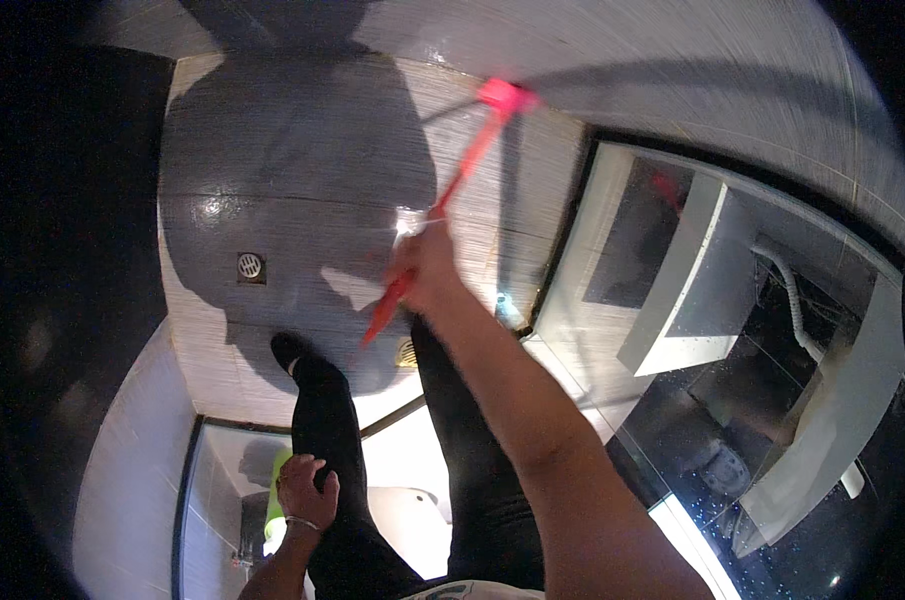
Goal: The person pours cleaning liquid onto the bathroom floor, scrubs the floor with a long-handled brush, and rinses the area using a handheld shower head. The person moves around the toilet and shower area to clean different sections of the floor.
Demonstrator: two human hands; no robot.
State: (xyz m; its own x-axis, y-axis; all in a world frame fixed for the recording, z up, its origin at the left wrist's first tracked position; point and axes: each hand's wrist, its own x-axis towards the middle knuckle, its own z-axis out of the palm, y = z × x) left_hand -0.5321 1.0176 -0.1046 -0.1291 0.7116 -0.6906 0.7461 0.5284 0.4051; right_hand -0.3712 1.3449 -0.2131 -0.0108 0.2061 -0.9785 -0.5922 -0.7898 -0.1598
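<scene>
My right hand (428,266) is closed around the handle of a red brush (469,157), blurred by motion. The pink-red brush head (506,96) is at the line where the tiled floor meets the wall, and the handle's other end points down towards my feet. My left hand (307,491) rests by my black-trousered left thigh, fingers loosely bent, with nothing seen in it. The wet grey tiled floor (302,240) lies under my shadow.
A round drain grate (250,265) is set in the floor, and a second grate (406,353) lies near my right leg. At the right is a glass panel (692,337) with a white cabinet (677,285) behind it. Behind my legs stands a white toilet (407,510). A green object (277,487) is by my left hand.
</scene>
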